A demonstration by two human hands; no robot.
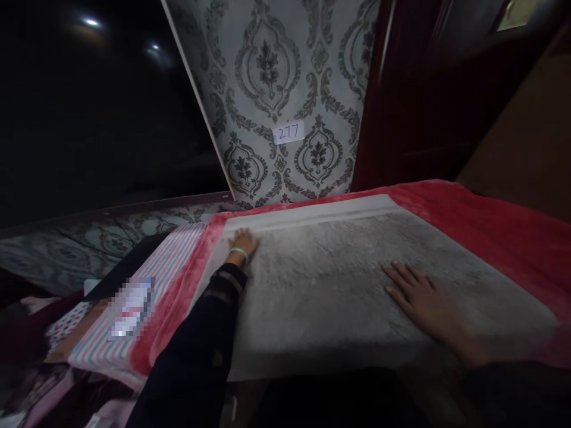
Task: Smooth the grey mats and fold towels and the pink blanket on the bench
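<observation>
A grey plush blanket [321, 297] with a paler band along its far edge lies spread out over a red cloth [482, 232]. My left hand [244, 241], slightly blurred, rests near the blanket's far left corner with its fingers spread. A light bracelet circles that wrist. On the right part of the grey blanket, my right hand [419, 300] lies flat, fingers apart and palm down. Nothing is held in either hand. Slight wrinkles show in the pile between the two hands.
A striped cloth [173, 255] carries a pixelated flat item [131, 309] at the left. Further left lie several heaped fabrics [66, 321]. A large dark screen [107, 107] stands behind, beside a patterned wall with a paper label [289, 132] marked 277. A dark red door [414, 95] is at the right.
</observation>
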